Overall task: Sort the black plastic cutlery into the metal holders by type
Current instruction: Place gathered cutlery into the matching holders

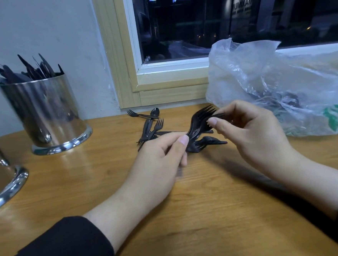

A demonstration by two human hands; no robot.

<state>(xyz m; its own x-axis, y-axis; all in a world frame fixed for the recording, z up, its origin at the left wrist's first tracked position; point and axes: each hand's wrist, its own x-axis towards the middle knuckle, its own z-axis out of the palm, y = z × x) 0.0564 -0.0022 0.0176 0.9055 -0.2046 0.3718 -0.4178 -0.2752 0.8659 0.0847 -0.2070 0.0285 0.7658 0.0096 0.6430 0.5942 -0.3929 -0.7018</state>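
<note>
- Forks (201, 125), thin black glossy plastic, are fanning out in a bundle between my two hands, tines curving up and to the right.
- I am pinching the bundle's lower part with my left hand (162, 158), thumb and fingers curled round it.
- I am gripping one fork's head with my right hand (250, 134), fingertips closed on it.
- Loose cutlery (150, 127), slim forks and a rounded spoon, is lying on the smooth wood-grain surface (190, 216) just behind my left hand.
- Knives (30, 69) are standing in a shiny cylindrical metal holder (49, 116) at the left.
- I am seeing a second holder (1, 179) only at the frame's edge.
- Crinkled clear plastic bag (271, 80) is sitting at the right with dark cutlery showing inside.
</note>
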